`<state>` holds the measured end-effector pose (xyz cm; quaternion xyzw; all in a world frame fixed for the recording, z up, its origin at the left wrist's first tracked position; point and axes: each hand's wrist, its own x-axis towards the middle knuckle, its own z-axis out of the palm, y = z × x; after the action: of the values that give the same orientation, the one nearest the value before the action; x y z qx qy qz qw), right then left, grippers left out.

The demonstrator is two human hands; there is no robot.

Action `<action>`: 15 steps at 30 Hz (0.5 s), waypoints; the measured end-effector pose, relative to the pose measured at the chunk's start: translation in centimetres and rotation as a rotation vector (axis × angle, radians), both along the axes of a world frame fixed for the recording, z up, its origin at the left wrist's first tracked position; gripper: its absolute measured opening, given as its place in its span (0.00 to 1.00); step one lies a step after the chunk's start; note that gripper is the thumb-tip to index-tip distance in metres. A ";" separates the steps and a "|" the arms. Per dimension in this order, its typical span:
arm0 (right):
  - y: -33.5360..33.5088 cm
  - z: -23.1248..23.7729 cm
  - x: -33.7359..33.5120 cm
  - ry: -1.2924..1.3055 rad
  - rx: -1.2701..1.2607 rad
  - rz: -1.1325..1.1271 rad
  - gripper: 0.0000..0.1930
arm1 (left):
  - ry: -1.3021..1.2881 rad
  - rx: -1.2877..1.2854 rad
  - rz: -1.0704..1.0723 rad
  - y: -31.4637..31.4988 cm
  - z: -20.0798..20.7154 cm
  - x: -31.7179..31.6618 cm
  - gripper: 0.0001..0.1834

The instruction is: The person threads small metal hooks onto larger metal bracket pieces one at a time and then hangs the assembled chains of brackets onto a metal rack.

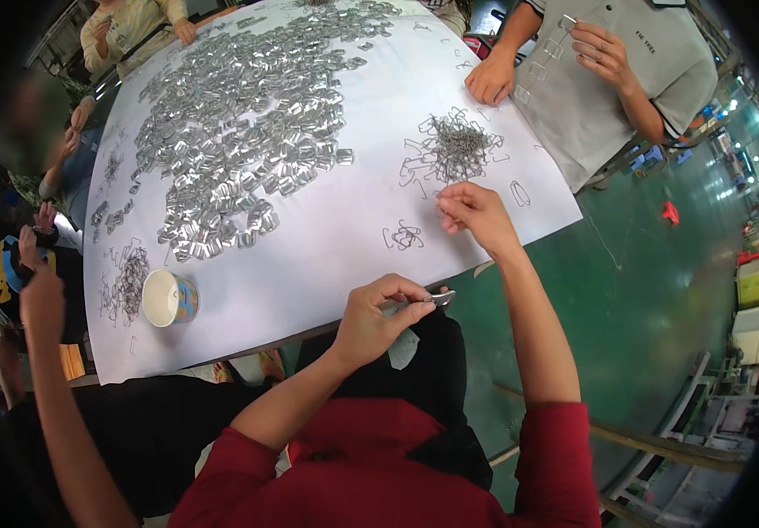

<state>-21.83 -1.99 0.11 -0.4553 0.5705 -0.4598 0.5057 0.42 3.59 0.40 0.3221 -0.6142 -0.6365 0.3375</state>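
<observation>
My left hand (381, 319) is closed in a pinch on a small shiny curved metal piece (440, 299), held just off the table's near edge, above my lap. My right hand (480, 216) hovers over the near right part of the table, thumb and fingertips pressed together. Whether a wire lies in that pinch is too small to make out. Beside it on the left is a little heap of bent wire hooks (407, 236). A larger tangled pile of wire hooks (463, 148) lies just beyond it.
A broad heap of silvery metal pieces (238, 132) covers much of the white-covered table (379, 97). A paper cup (161, 299) stands near the left front, by another wire pile (126, 286). Co-workers' hands (604, 55) work around the edges. Green floor (626, 255) lies to the right.
</observation>
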 end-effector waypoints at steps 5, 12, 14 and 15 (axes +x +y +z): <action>7.7 5.9 4.0 -0.166 0.007 -0.168 0.07 | 0.004 -0.056 0.078 0.1 0.1 0.7 0.05; 12.5 4.2 6.4 -0.049 -0.220 -0.316 0.05 | 0.055 -0.119 0.074 0.4 0.8 -0.8 0.04; 12.3 3.9 6.9 -0.057 -0.198 -0.346 0.04 | 0.052 -0.120 0.090 0.4 0.7 -0.9 0.04; 11.9 3.7 7.3 -0.055 -0.208 -0.384 0.04 | 0.056 -0.135 0.105 0.4 0.4 -0.7 0.05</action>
<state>-14.50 9.93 3.82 -0.3754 0.5823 -0.6162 0.3746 -0.33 4.00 0.82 0.3126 -0.6282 -0.5839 0.4083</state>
